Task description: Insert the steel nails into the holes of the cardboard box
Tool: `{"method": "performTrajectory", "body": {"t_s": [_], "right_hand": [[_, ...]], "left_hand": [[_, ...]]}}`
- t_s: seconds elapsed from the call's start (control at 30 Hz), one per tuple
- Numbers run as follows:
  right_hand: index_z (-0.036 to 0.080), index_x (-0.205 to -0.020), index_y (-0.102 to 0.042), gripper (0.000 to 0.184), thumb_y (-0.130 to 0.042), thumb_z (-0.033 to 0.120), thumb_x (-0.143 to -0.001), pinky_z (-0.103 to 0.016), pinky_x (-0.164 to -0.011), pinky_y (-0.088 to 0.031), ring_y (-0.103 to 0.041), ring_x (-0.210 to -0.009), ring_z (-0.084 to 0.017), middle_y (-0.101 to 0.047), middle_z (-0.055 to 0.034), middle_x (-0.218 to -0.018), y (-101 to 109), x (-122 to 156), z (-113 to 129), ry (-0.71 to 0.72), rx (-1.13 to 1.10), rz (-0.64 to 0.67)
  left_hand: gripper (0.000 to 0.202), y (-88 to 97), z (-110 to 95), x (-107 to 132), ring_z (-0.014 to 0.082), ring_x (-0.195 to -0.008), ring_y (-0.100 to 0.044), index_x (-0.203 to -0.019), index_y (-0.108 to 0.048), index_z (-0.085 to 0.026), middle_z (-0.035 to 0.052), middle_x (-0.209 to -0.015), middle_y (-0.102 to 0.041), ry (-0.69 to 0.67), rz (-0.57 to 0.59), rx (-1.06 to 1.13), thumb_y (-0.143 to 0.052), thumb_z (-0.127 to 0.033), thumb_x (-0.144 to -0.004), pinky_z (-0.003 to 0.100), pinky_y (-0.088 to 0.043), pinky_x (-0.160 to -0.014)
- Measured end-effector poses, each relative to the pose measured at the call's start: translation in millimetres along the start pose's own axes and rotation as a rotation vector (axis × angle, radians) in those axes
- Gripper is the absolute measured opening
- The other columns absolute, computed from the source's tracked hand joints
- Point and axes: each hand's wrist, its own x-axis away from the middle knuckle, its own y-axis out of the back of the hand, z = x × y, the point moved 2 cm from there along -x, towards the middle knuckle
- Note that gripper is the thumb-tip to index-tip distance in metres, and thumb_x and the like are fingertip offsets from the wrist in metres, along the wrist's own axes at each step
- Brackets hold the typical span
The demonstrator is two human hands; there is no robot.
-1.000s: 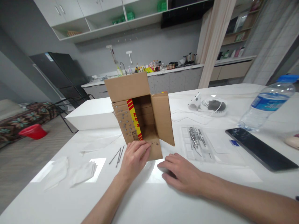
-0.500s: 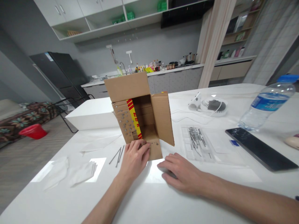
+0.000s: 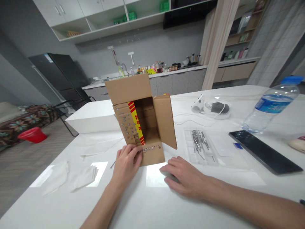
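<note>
An open cardboard box point(image 3: 128, 89) stands on its side, its mouth facing me. Silver nail heads point(image 3: 128, 128) dot its left flap beside yellow-and-red tape. The lower flap point(image 3: 152, 157) lies toward me with a row of holes and round heads. At that flap's left edge, my left hand point(image 3: 127, 162) has its fingers curled and pressed together; what is between them is hidden. A loose nail point(image 3: 112, 164) shows partly behind this hand. My right hand point(image 3: 182, 175) rests on the table right of the flap, thumb and fingers apart, nothing visible in it.
To the right are a clear compartment case point(image 3: 201, 146) with metal nails, a black phone point(image 3: 264, 152) and a water bottle point(image 3: 271, 105). Folded tissues point(image 3: 83, 178) lie on the left. A white box point(image 3: 90, 119) stands behind, and a white cable point(image 3: 193, 122) crosses the table.
My left hand has moved left along the lower flap, uncovering its row of heads and now covering most of the loose nails. My right hand stays in place.
</note>
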Motion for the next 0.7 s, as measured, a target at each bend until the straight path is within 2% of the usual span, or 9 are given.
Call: {"method": "performTrajectory", "body": {"t_s": [0.1, 0.3, 0.7], "right_hand": [[0.017, -0.108, -0.066, 0.019, -0.053, 0.024, -0.095, -0.037, -0.085, -0.040, -0.056, -0.090, -0.022, -0.064, -0.0070, -0.093, 0.2, 0.4, 0.1, 0.001, -0.007, 0.001], [0.018, -0.107, -0.066, 0.018, -0.054, 0.024, -0.095, -0.037, -0.085, -0.039, -0.055, -0.090, -0.022, -0.064, -0.0068, -0.093, -0.3, 0.4, -0.4, 0.002, 0.002, -0.002], [0.018, -0.107, -0.065, 0.017, -0.054, 0.023, -0.095, -0.036, -0.084, -0.039, -0.056, -0.089, -0.021, -0.064, -0.0062, -0.093, -1.3, 0.7, -0.4, 0.000, -0.001, -0.002]], "left_hand": [[0.019, 2.4, 4.9, 0.4, 0.0241, -0.093, -0.062, -0.094, -0.069, -0.022, 0.0055, -0.099, -0.070, 0.043, 0.004, -0.001, -0.051, -0.026, -0.096, 0.039, -0.042, -0.081], [0.016, 4.3, 8.3, 0.5, 0.0239, -0.092, -0.062, -0.092, -0.068, -0.024, 0.0041, -0.097, -0.070, 0.090, 0.024, 0.014, -0.053, -0.027, -0.095, 0.039, -0.042, -0.080], [0.017, -1.9, 10.7, 1.4, 0.0242, -0.092, -0.061, -0.095, -0.065, -0.023, 0.0052, -0.096, -0.069, 0.042, 0.030, 0.028, -0.049, -0.026, -0.098, 0.038, -0.042, -0.080]]}}
